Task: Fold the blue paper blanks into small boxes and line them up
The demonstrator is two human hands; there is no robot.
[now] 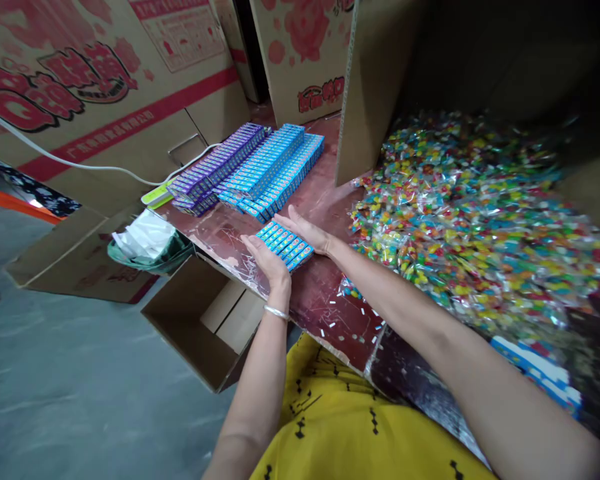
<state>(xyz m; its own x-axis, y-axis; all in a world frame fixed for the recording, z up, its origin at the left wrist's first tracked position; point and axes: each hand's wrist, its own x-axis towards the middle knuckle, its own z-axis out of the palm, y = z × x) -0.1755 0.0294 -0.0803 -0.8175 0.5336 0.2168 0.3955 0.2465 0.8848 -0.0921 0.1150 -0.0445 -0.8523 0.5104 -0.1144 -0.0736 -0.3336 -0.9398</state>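
My left hand (270, 261) and my right hand (307, 231) press from opposite sides on a block of small blue boxes (285, 244). The boxes lie side by side in a tight group on the reddish-brown table (330, 283). My fingers are stretched out along the block's sides, and the palms face each other. Just beyond it are long rows of similar blue boxes (270, 170), with some stacked on top of others. Rows of purple boxes (217, 163) adjoin them on the left.
To the right spreads a heap of clear-wrapped colourful candies (470, 220), beside an upright cardboard flap (365, 87). An open carton (200, 320) stands below the table's left edge, near a green bag with white contents (147, 240). A white cable (105, 170) runs across large printed cartons (115, 127).
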